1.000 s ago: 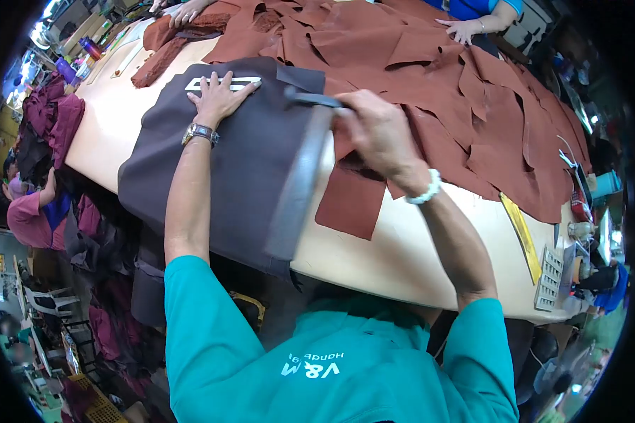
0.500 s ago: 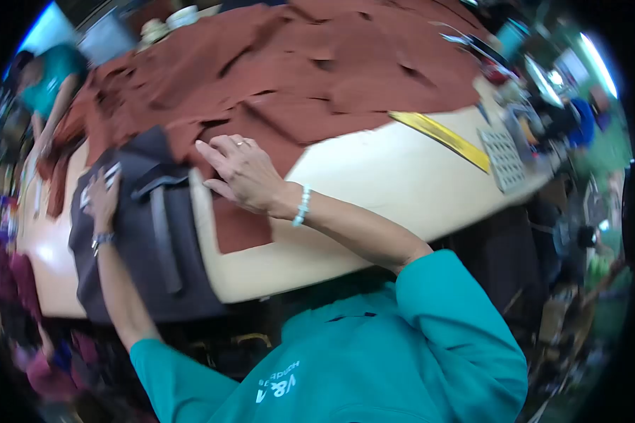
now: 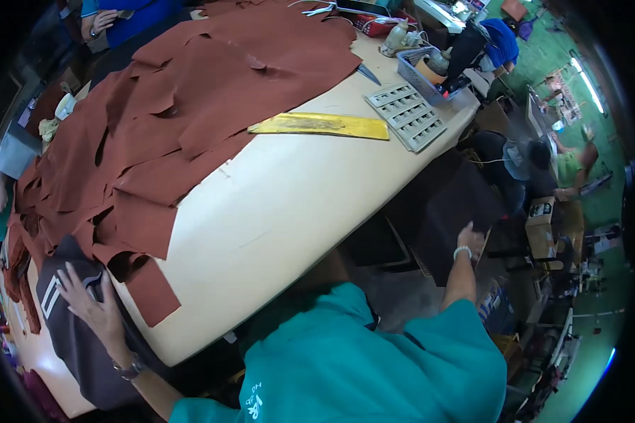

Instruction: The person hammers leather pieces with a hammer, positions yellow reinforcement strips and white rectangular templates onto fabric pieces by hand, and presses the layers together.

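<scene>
My left hand (image 3: pixel 95 310) lies with its fingers spread on a dark grey-brown fabric piece (image 3: pixel 77 352) at the left corner of the table. Beside those fingers the fabric carries a white rectangular outline (image 3: pixel 50 296). Out to the right, past the table edge, my right hand (image 3: pixel 470 241) is low, beside a large dark sheet (image 3: pixel 451 211). Its fingers look partly stretched and apart; whether they touch the sheet I cannot tell. Close to my left hand, a reddish-brown cut piece (image 3: pixel 152 292) lies at the end of the spread brown leather-like material (image 3: pixel 212 92).
On the pale table (image 3: pixel 261 211) lie a yellow strip (image 3: pixel 324 125) and a grey slotted panel (image 3: pixel 406 116). A blue-grey basket (image 3: pixel 420 74) with bottles stands at the far right corner. A person in blue (image 3: pixel 144 21) is across the table. Cardboard boxes (image 3: pixel 541 224) stand at right.
My right hand has left the brown piece and swung right, off the table to the dark sheet. The view has turned right. My left hand stays on the dark fabric.
</scene>
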Available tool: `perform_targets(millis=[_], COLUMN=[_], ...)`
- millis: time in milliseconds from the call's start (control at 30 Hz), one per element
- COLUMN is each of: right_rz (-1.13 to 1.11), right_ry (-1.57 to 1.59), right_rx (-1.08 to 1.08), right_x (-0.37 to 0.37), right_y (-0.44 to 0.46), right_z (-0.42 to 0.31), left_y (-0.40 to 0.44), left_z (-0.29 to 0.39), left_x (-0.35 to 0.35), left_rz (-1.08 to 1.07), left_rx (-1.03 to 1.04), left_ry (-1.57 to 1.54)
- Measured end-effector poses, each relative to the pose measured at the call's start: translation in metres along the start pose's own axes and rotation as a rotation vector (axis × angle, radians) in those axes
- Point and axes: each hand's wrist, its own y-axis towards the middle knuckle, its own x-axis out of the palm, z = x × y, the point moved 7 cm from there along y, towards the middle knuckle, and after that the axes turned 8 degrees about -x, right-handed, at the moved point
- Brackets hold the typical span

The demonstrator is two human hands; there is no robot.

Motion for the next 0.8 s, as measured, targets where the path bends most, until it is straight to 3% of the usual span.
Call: perform_targets(millis=[67, 200, 267, 300, 367, 400, 433, 533, 567, 633, 700, 733, 767, 800], right_rz=[-0.106, -0.238, -0.25, 0.062, 0.23, 0.442, 0.486, 0.385, 0.283, 0.007, -0.242, -0.427, -0.388, -0.542], right_ry=[-0.196, -0.12, -0.103, -0.03, 0.314, 0.419, 0.568, 0.912, 1.211, 1.448, 1.679, 1.783, 1.711, 1.722], right_rx=[0.215, -0.088, -0.22, -0.301, -0.372, -0.418, -0.628, -0.795, -0.827, -0.753, -0.787, -0.906, -1.064, -1.096], right_x=[0.034, 0.029, 0.011, -0.009, -0.034, -0.091, -0.136, -0.251, -0.273, -0.323, -0.35, -0.347, -0.361, -0.361], right_y=[0.004, -0.01, -0.017, -0.021, 0.011, -0.013, -0.022, -0.058, -0.066, -0.101, -0.138, -0.136, -0.156, -0.166], right_z=[0.054, 0.035, 0.013, 0.004, -0.006, -0.034, -0.062, -0.138, -0.162, -0.213, -0.269, -0.304, -0.33, -0.361], left_y=[-0.024, -0.056, -0.066, -0.069, -0.078, -0.082, -0.087, -0.108, -0.115, -0.125, -0.129, -0.126, -0.121, -0.114], left_z=[0.041, 0.098, 0.115, 0.126, 0.155, 0.17, 0.186, 0.241, 0.265, 0.312, 0.349, 0.362, 0.373, 0.379], left_x=[0.002, 0.018, 0.029, 0.029, 0.025, 0.024, 0.022, 0.032, 0.03, 0.018, 0.012, 0.013, 0.014, 0.018], left_rz=[-0.069, -0.261, -0.241, -0.269, -0.322, -0.371, -0.423, -0.604, -0.65, -0.714, -0.679, -0.646, -0.613, -0.581], left_rx=[0.035, 0.055, 0.164, 0.179, 0.21, 0.217, 0.222, 0.38, 0.455, 0.555, 0.594, 0.583, 0.574, 0.566], left_ry=[-0.052, -0.148, -0.261, -0.29, -0.352, -0.445, -0.537, -0.813, -0.904, -1.085, -1.296, -1.322, -1.347, -1.372])
